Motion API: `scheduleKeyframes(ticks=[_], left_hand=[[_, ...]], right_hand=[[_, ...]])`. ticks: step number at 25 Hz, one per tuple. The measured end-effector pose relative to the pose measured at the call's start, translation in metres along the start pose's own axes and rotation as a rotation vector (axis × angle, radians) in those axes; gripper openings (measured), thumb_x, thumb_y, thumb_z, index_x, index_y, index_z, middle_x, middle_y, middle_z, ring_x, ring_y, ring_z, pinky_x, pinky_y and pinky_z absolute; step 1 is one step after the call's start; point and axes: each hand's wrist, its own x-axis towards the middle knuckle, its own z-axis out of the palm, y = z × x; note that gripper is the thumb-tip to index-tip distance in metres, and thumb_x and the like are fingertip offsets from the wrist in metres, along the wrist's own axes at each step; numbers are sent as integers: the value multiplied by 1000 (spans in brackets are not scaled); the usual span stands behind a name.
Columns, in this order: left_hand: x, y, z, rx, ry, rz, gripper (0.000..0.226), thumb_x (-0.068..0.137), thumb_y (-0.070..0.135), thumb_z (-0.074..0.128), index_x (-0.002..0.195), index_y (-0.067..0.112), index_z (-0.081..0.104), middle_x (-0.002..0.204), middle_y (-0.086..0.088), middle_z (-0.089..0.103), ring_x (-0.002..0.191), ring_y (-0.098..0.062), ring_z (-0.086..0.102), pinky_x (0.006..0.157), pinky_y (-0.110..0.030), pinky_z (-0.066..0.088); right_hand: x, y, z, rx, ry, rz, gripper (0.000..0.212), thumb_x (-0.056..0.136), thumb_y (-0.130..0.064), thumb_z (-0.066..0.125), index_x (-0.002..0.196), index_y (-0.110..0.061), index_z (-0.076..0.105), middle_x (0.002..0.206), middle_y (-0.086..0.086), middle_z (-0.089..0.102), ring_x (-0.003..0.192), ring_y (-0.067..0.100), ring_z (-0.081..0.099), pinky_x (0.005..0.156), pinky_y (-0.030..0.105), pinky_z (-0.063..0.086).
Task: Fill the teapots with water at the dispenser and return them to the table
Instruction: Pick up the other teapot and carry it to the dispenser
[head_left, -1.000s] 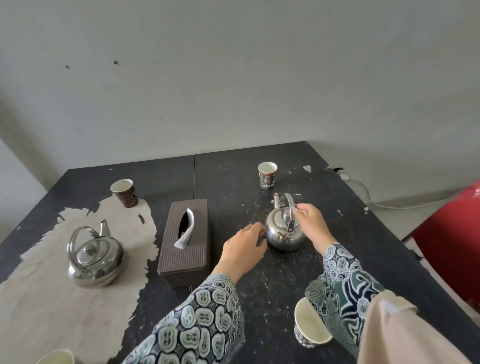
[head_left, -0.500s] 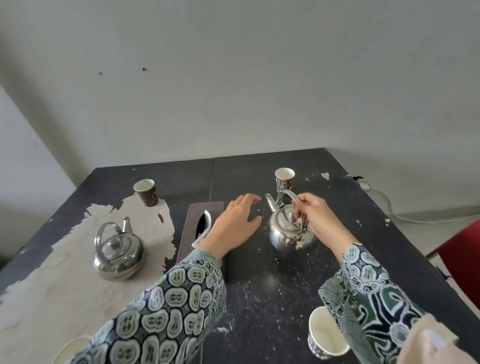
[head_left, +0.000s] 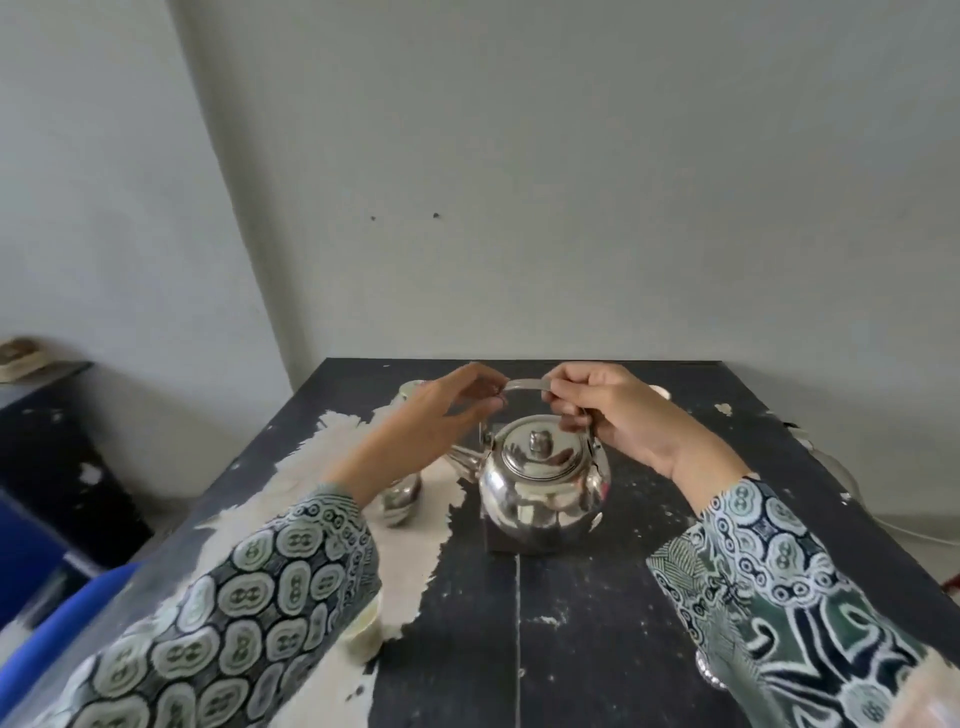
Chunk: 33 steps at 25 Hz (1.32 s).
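Gripping the arched handle (head_left: 524, 385) of the steel teapot (head_left: 543, 493) with the right hand (head_left: 618, 415), fingers curled closed round its right end; left hand (head_left: 441, 421) at the handle's left end, fingertips (head_left: 496, 387) loosely bent and touching or nearly touching the metal, firm hold not clear. Teapot upright, lid (head_left: 540, 452) on, at mid-table; hard to tell whether lifted clear or resting on the dark box-like shape beneath it. Second teapot (head_left: 402, 499) to the left, mostly hidden behind the left forearm, on the pale worn patch of the table (head_left: 597, 623). Pale cup (head_left: 363, 631) at the near left, partly under the sleeve (head_left: 249, 623).

No dispenser anywhere in view. No sign of water level, lid shut, so filled or not cannot be told. Judged from this: probably early, at the pick-up of the first pot. Left to do: carrying to the dispenser, filling, returning, then the same for the second pot.
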Motion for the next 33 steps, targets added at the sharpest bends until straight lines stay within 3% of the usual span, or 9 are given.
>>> scheduleKeyframes(ticks=[4,7,9,13,16,21,27,33], left_hand=[[-99,-8,-76,-31,16,-128,11,93,21,51,97,17,60,93,3,70,95,-12,63,90,-29,46],[-182,-17,-136,-96,52,-189,9,93,8,49,87,8,55,74,1,60,68,-1,56,72,-14,43],[-243,-23,-180,-113,78,-234,9,93,7,49,85,5,52,72,-1,53,62,0,49,64,-11,40],[-361,-45,-266,-124,134,-334,15,93,16,48,80,8,51,71,-2,48,67,-12,44,68,-24,41],[-438,-67,-322,-71,214,-419,32,89,37,44,76,9,50,64,2,47,61,-12,46,69,-30,44],[-547,-109,-398,38,458,-569,39,81,58,38,55,30,46,54,9,42,55,-16,41,62,-38,44],[-639,-173,-470,86,749,-727,50,94,43,40,46,28,40,37,15,40,41,-5,36,53,-27,37],[-698,-260,-560,120,805,-783,51,95,41,41,46,27,40,38,13,41,47,-15,43,60,-40,46]], right_hand=[[14,-13,103,41,-251,9,17,92,-10,43,86,-3,58,53,-11,46,51,2,36,52,12,35],[33,-20,196,44,-393,-6,16,88,-11,47,90,1,57,60,-7,50,52,2,37,56,16,34],[45,-24,267,59,-470,-14,14,81,-14,51,84,-2,58,67,1,48,53,3,37,57,18,32],[65,-27,414,102,-603,1,10,80,-11,50,78,-5,58,68,4,48,53,6,33,54,20,26],[81,-23,515,105,-741,-1,14,85,-9,48,78,-6,59,64,3,43,53,6,31,51,18,27],[110,-13,673,103,-874,-51,10,83,-16,59,79,-7,62,61,1,39,54,8,29,53,21,26],[160,2,827,75,-997,-96,14,78,-22,62,81,-9,62,59,-2,43,51,5,35,50,13,34],[234,21,950,65,-1068,-60,8,87,-11,55,85,-5,61,56,-6,42,52,6,35,54,20,30]])
